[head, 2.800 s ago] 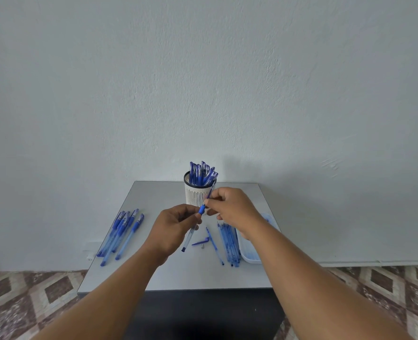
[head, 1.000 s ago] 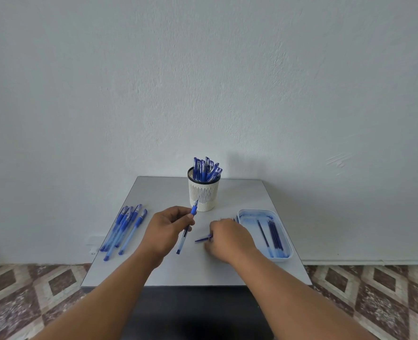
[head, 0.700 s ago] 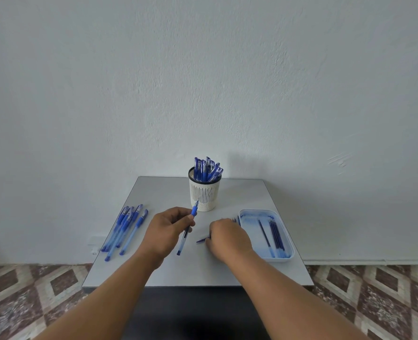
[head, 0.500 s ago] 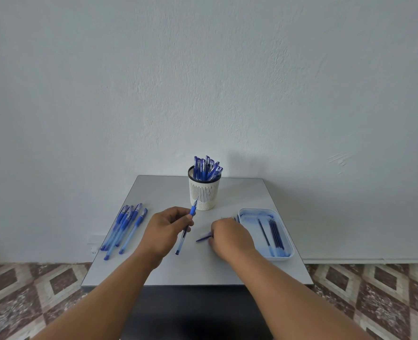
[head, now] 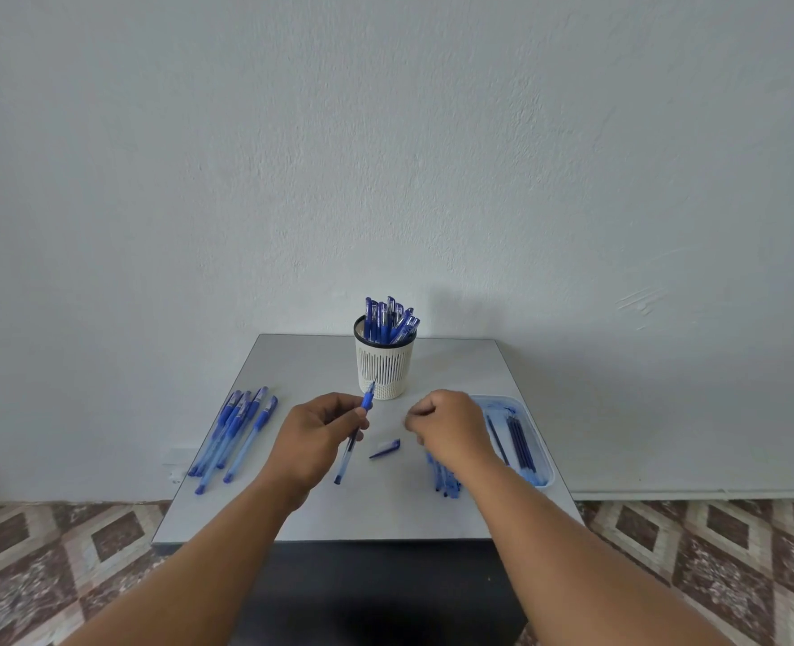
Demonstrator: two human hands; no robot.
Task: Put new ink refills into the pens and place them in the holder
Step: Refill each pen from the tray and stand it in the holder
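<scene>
Left hand (head: 313,438) wrapped round a blue pen (head: 354,438), tip end up, slanting over the grey table (head: 460,366). Right hand (head: 446,424) curled just above the table, near a cap (head: 385,448); holding something tiny or nothing, cannot tell. White holder (head: 384,366) at the back, full of pens. More pens (head: 234,433) lying on the left. Loose refills (head: 444,477) under the right wrist. Tray (head: 537,442) with refills on the right.

In front of the white holder (head: 384,368), which stood full of blue pens, the left hand (head: 313,438) gripped a pen (head: 354,433) slanting toward the cup. The right hand (head: 446,424) hovered curled, right of a loose cap (head: 385,448); what it pinched, I couldn't tell.
</scene>
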